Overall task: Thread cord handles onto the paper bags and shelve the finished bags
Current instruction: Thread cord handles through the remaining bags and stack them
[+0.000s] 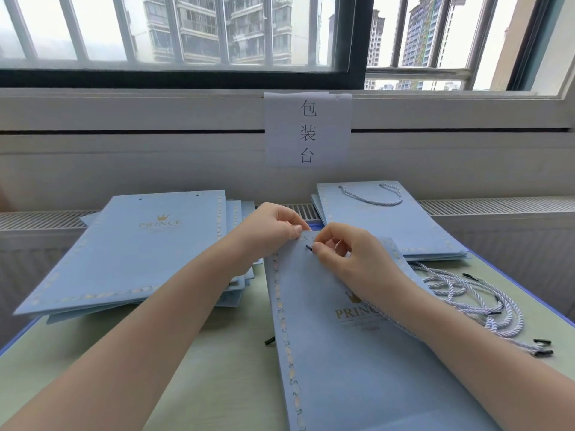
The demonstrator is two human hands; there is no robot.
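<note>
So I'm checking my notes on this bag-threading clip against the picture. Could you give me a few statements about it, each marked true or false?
1. The right hand pinches the dark cord tip at the top of the middle bag. True.
2. The left hand rests flat on the table. False: it pinches the middle bag's top edge.
3. The bag stack at the far right has a cord handle on top. True.
4. The top bag of the left stack already has a handle. False: its two holes are empty.
5. The loose cords lie left of the middle bag. False: they lie to its right.
</note>
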